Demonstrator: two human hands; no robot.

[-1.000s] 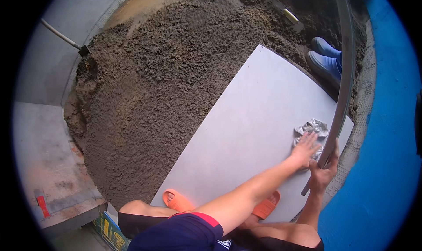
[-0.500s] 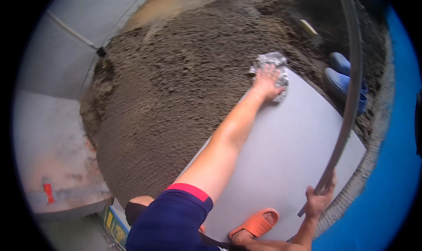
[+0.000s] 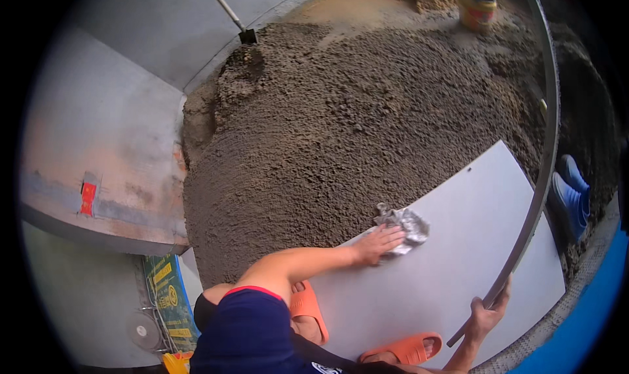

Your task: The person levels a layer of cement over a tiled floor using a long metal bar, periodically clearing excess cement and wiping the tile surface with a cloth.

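Note:
My left hand reaches across a large light-grey tile, fingers closed over a crumpled grey-white rag and pressing it down near the tile's far left edge. Low on the right, my right hand is wrapped round the lower part of a long grey straightedge bar, which slants up toward the far right. The bar's near end sticks out below the hand. My feet, in orange slippers, are at the near edge; the right one rests on the tile.
Rough wet mortar spreads beyond the tile. Blue shoes stand at its right, beside a blue surface. A bucket and a long-handled tool are at the back. A raised concrete ledge lies left.
My left hand has drawn the rag nearer along the tile, from its far corner. My right hand still grips the bar. The whole view has shifted leftward and farther out, bringing the bucket into sight.

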